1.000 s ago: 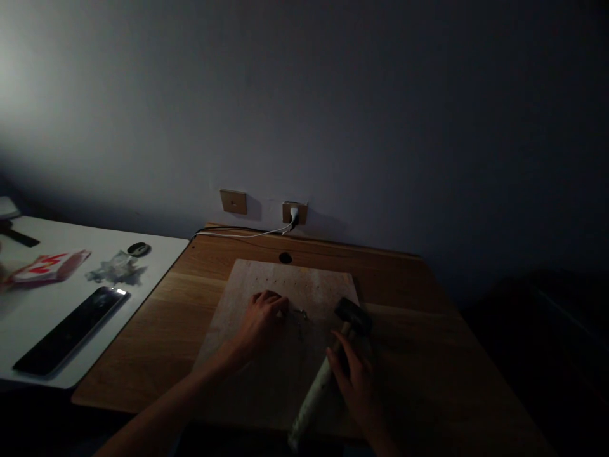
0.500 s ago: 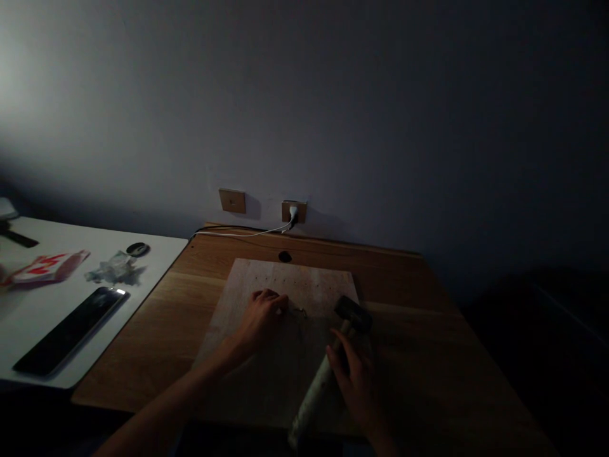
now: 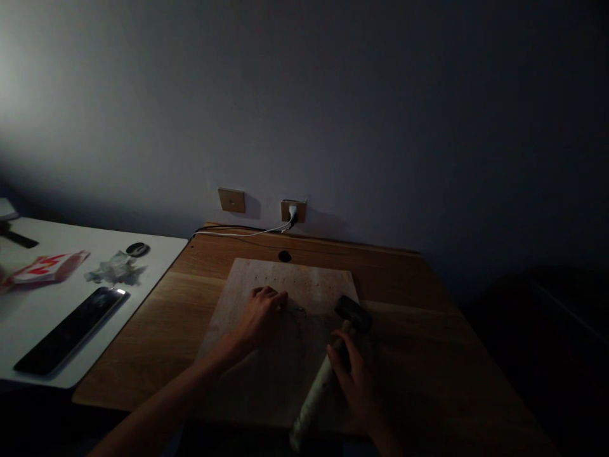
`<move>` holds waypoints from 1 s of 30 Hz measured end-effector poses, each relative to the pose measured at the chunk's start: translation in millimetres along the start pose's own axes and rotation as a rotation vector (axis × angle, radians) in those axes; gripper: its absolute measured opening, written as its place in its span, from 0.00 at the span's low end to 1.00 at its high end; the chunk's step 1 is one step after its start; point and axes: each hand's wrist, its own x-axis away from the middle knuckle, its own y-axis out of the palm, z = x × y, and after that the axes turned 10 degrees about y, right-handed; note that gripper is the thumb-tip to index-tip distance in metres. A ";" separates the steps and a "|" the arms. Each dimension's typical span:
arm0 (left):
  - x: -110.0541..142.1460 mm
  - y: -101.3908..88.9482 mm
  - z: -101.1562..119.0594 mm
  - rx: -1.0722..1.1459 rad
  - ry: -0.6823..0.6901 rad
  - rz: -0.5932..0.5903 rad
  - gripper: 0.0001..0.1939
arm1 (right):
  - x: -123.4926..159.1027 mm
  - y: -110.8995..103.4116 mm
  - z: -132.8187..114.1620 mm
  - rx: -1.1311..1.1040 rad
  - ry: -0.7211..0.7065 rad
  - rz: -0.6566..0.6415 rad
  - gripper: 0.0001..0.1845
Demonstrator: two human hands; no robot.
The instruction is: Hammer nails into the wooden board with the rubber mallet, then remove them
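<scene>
A pale wooden board [image 3: 257, 381] lies on the brown wooden table, with a row of small dark dots, holes or nails, along its far part. My left hand [image 3: 264, 311] rests on the board, fingers curled together; what they may hold is hidden. Just right of its fingertips lie a few tiny thin pieces [image 3: 301, 311], too dim to name. My right hand [image 3: 354, 371] is wrapped round the upper handle of a mallet [image 3: 311, 403]. The mallet's dark head points away, over the board's right edge, and its pale worn handle slants back toward me.
On the white table [image 3: 28, 324] at left are a dark phone-like slab [image 3: 71, 330], a crumpled clear plastic bag [image 3: 118, 270], a red-and-white packet [image 3: 47, 268] and a round black item [image 3: 137, 249]. White and black cables run from a wall socket [image 3: 294, 211] along the back edge.
Both hands and the mallet stay nearly where they were. The small pieces beside my left fingertips look dimmer now.
</scene>
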 end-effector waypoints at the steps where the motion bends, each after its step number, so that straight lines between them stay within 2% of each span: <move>1: 0.1 -0.6 -1.7 -0.005 -0.002 0.001 0.09 | 0.3 0.2 -0.1 -0.011 0.010 -0.002 0.29; 7: -1.6 -7.4 -24.5 -0.022 -0.073 -0.007 0.10 | 1.8 -1.3 -0.7 -0.025 0.023 -0.008 0.28; 11: -1.9 -10.0 -43.3 -0.059 -0.101 0.047 0.09 | 0.8 -3.7 -0.9 0.002 0.023 -0.046 0.25; 18: 0.7 -20.1 -65.2 -0.052 -0.096 0.109 0.07 | -1.1 -4.5 -1.9 0.001 0.004 -0.019 0.24; 25: 1.9 -15.3 -71.2 -0.035 -0.076 0.157 0.06 | -0.8 -4.8 -3.0 -0.057 0.036 -0.055 0.23; 30: 6.6 -9.6 -72.9 -0.004 -0.061 0.204 0.04 | 0.7 -11.2 -6.6 -0.172 0.082 0.001 0.22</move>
